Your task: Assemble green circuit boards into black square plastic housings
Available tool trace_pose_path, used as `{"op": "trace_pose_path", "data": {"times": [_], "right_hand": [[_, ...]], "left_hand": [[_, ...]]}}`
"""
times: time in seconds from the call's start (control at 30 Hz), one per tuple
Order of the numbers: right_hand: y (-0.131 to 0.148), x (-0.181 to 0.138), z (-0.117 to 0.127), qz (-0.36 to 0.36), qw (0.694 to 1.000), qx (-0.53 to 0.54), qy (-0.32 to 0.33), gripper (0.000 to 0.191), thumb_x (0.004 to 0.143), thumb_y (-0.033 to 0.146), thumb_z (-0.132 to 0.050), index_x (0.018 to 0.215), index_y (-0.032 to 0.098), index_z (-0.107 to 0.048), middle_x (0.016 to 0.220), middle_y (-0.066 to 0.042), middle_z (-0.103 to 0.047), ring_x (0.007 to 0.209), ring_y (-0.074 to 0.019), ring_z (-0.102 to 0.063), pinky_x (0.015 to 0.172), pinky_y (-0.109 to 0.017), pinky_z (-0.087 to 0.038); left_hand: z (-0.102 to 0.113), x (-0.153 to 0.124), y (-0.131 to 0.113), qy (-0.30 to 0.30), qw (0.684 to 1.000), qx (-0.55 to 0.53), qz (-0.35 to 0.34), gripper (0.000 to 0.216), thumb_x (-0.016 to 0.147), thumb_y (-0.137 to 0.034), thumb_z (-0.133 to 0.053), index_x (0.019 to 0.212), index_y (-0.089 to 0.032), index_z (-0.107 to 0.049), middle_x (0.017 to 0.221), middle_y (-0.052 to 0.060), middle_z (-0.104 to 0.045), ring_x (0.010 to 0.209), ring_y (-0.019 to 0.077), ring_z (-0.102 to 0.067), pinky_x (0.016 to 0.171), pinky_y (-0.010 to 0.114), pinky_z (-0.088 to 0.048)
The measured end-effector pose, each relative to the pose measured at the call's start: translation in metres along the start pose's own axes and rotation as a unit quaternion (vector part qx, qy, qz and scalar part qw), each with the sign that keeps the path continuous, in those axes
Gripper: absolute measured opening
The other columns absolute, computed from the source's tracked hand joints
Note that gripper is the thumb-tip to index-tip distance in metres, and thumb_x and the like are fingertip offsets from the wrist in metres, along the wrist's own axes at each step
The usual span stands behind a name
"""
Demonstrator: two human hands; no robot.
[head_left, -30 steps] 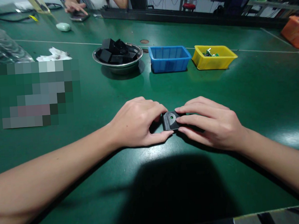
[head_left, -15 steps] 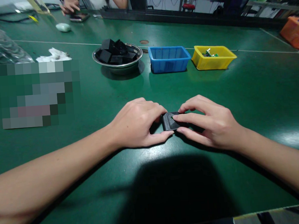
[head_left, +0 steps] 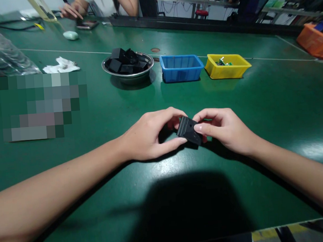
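Note:
A small black plastic housing with a ridged edge and a small hole in its face is held tilted just over the green table. My left hand grips its left end between thumb and fingers. On the right end, my right hand pinches it, thumb on the face and fingers behind. The underside of the housing is hidden from me.
Beyond my hands stand a metal bowl of black plastic parts, a blue bin and a yellow bin with small green pieces. An orange basket is far right. Across the table, another person's hand is near a phone.
The black housing has turned from lying flat to a tilt, showing another face. My right hand has shifted from fingers on top to a thumb-and-finger pinch.

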State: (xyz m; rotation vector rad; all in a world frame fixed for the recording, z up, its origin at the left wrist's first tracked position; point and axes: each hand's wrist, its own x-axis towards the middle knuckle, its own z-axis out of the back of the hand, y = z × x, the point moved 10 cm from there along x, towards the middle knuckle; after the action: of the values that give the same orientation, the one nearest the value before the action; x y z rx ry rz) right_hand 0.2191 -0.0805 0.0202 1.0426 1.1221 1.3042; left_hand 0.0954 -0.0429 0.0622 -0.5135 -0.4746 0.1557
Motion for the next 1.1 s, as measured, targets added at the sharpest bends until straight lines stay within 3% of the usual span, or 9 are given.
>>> {"op": "trace_pose_path", "data": {"times": [0.13,0.23,0.43,0.63,0.83,1.1], "right_hand": [[-0.012,0.002,0.000,-0.047,0.983,0.171,-0.050,0.036,0.068,0.039,-0.093,0.076,0.017,-0.066,0.075,0.001,-0.068,0.062,-0.0110,-0.063,0.060,-0.024,-0.054],[-0.015,0.001,-0.001,-0.051,0.970,0.221,-0.089,0.038,0.065,0.038,-0.095,0.073,0.017,-0.065,0.073,0.002,-0.067,0.062,-0.0099,-0.062,0.061,-0.024,-0.055],[-0.014,-0.005,-0.011,-0.033,0.978,0.202,-0.047,0.034,0.070,0.032,-0.093,0.082,0.016,-0.064,0.074,0.003,-0.068,0.064,-0.0098,-0.065,0.063,-0.023,-0.056],[-0.018,-0.004,-0.013,-0.042,0.972,0.231,-0.027,0.040,0.079,0.035,-0.087,0.108,0.017,-0.067,0.079,0.002,-0.071,0.061,-0.0097,-0.065,0.061,-0.024,-0.059],[-0.012,-0.006,-0.018,-0.041,0.981,0.191,0.001,0.034,0.074,0.037,-0.090,0.094,0.015,-0.072,0.079,0.000,-0.072,0.059,-0.0107,-0.066,0.057,-0.025,-0.060],[-0.001,-0.011,-0.018,-0.036,0.992,0.119,-0.019,0.037,0.068,0.040,-0.092,0.083,0.015,-0.070,0.067,0.001,-0.069,0.055,-0.0109,-0.061,0.051,-0.023,-0.054]], "left_hand": [[0.003,0.000,0.014,-0.030,0.994,-0.055,0.094,0.042,0.094,-0.042,-0.061,0.126,-0.014,-0.059,0.098,0.005,-0.072,0.081,0.0152,-0.066,0.074,0.024,-0.050],[-0.001,0.000,0.019,-0.015,0.987,-0.081,0.136,0.034,0.099,-0.043,-0.052,0.106,-0.013,-0.065,0.086,0.003,-0.069,0.075,0.0147,-0.062,0.069,0.024,-0.047],[-0.006,-0.002,0.025,-0.002,0.976,-0.143,0.165,0.039,0.097,-0.048,-0.051,0.081,-0.014,-0.060,0.070,-0.001,-0.056,0.064,0.0122,-0.051,0.059,0.022,-0.040],[-0.010,0.000,0.023,0.017,0.970,-0.173,0.168,0.037,0.094,-0.047,-0.057,0.077,-0.013,-0.060,0.066,-0.002,-0.053,0.060,0.0104,-0.047,0.055,0.021,-0.036],[-0.012,-0.001,0.019,0.040,0.970,-0.181,0.156,0.039,0.094,-0.049,-0.058,0.079,-0.014,-0.062,0.064,-0.003,-0.055,0.059,0.0102,-0.049,0.056,0.021,-0.036],[-0.022,-0.004,0.015,0.066,0.964,-0.210,0.150,0.048,0.095,-0.055,-0.057,0.073,-0.013,-0.063,0.060,-0.002,-0.055,0.057,0.0100,-0.048,0.053,0.021,-0.035]]}}
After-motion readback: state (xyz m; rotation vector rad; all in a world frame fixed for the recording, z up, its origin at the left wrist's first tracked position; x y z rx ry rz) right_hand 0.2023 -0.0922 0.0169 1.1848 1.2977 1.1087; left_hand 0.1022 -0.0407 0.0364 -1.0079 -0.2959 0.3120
